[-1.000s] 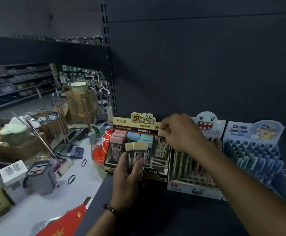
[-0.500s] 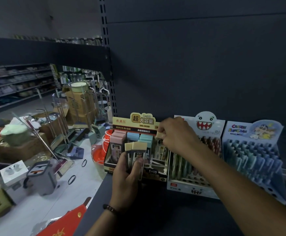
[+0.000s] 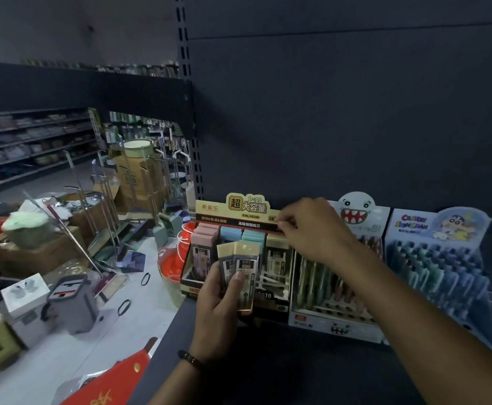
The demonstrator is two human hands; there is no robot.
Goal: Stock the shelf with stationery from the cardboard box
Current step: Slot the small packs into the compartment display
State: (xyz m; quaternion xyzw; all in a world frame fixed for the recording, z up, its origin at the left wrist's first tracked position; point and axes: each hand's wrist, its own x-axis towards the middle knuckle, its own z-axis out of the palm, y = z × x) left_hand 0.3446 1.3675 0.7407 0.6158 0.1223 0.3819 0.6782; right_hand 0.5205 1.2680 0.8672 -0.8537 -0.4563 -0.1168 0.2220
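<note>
The dark shelf [image 3: 297,372] carried three display boxes standing side by side against the back panel. The largest, on the right, was a blue pen display [image 3: 440,276] with the words "CRAYON SHINCHAN" on its header card. In the middle stood a white pen display [image 3: 338,290] with a round ghost face with sharp teeth on top. On the left was the lead refill display box [image 3: 239,226]; its yellow header showed "1=10", large Chinese characters, "XML-90200" and "2B", and "1=10" was printed again on the front edge. Inside it, pink, blue, green and cream cases stood upright in rows.

The right hand [image 3: 312,229] was reaching to the upper right corner of this box, the fingers pinched together at the header; I cannot tell if something was between them. The left hand [image 3: 221,305], with a bead bracelet [image 3: 190,358] at the wrist, was closed around two cream-capped refill cases [image 3: 239,267] just in front of the box. Their long axis was vertical, caps pointing up, labels toward the camera; the small print on them was not readable.
</note>
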